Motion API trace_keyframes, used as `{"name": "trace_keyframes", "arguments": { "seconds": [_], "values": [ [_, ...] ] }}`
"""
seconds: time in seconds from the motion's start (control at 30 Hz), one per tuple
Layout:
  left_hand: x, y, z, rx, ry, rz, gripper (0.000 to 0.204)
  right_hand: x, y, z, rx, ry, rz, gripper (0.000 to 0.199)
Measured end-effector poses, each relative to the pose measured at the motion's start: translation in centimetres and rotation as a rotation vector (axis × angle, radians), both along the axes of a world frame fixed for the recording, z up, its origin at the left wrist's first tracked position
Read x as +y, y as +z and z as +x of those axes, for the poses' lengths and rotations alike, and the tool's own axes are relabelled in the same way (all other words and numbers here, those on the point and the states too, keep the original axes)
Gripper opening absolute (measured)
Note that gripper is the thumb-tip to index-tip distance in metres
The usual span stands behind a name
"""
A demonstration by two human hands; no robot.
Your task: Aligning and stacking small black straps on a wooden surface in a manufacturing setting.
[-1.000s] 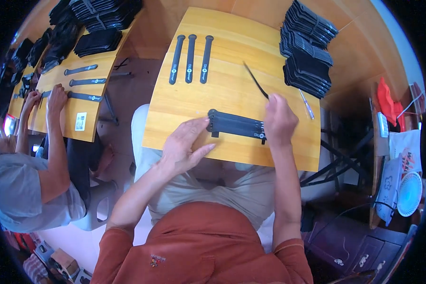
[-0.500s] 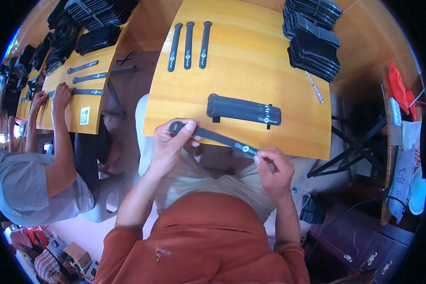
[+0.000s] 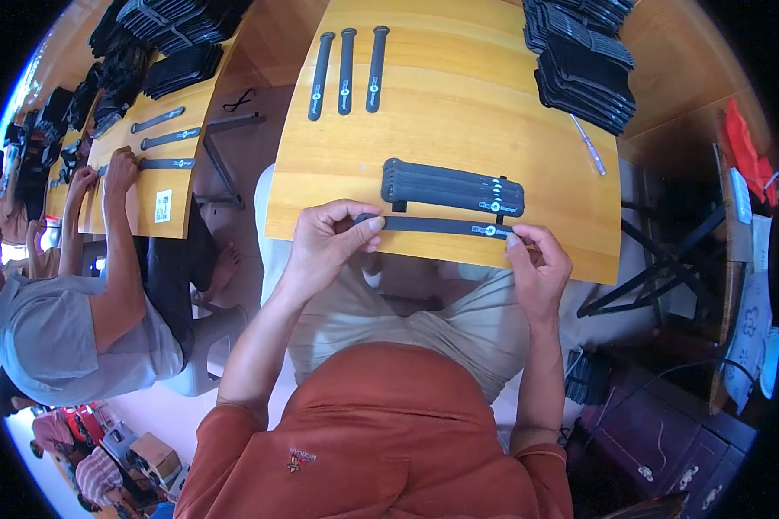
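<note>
A black strap (image 3: pixel 437 226) with a small white print is stretched level between my hands over the table's near edge. My left hand (image 3: pixel 331 242) pinches its left end between thumb and fingers. The other end, beside the print, is pinched by my right hand (image 3: pixel 537 259). Just beyond it lies an overlapping row of similar black straps (image 3: pixel 446 185), with two short black tabs sticking out on the near side. Farther back on the table, three single black straps (image 3: pixel 345 73) lie side by side, pointing away from me.
Stacks of folded black straps (image 3: pixel 584 82) stand at the table's far right, with a screwdriver (image 3: pixel 589 145) near them. On the left, a co-worker in a grey shirt (image 3: pixel 52 320) handles straps at another wooden table (image 3: pixel 169 160). A shelf with bags (image 3: pixel 749 320) is at right.
The strap has gone from slanting to level and moved right, close to the row of straps. My right hand has shifted right and up; the view has tilted slightly.
</note>
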State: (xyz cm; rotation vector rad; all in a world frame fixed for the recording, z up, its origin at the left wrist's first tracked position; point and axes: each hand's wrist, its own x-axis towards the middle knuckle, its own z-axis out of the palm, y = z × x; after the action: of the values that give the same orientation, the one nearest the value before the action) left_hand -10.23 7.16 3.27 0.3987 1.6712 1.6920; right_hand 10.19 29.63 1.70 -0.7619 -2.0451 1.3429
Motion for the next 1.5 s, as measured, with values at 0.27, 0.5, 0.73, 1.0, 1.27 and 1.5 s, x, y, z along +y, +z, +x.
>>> {"name": "trace_keyframes", "arguments": {
  "seconds": [0.27, 0.5, 0.73, 1.0, 1.27, 1.5],
  "values": [
    [2.1, 0.2, -1.2, 0.186, -0.023, -0.220, 0.013, 1.1, -0.9, -0.3, -0.026, -0.045, -0.015, 0.013],
    [2.4, -1.1, -1.8, 0.061, 0.000, -0.121, 0.014, 2.0, -1.7, -0.2, -0.038, -0.066, 0.015, 0.013],
    [2.7, -1.3, -2.5, 0.116, -0.033, -0.202, 0.013, 2.3, -1.8, -0.7, -0.034, -0.061, 0.021, 0.013],
    [3.5, -0.7, -2.5, 0.134, -0.023, -0.288, 0.011, 2.7, -1.6, -1.2, -0.059, -0.053, 0.081, 0.013],
    [3.4, -0.9, -2.7, 0.172, -0.048, -0.370, 0.012, 3.0, -1.6, -1.5, -0.076, -0.031, 0.148, 0.012],
    [3.3, -1.2, -2.8, 0.149, -0.048, -0.366, 0.015, 3.0, -1.6, -1.6, -0.082, -0.033, 0.167, 0.012]
  ]
}}
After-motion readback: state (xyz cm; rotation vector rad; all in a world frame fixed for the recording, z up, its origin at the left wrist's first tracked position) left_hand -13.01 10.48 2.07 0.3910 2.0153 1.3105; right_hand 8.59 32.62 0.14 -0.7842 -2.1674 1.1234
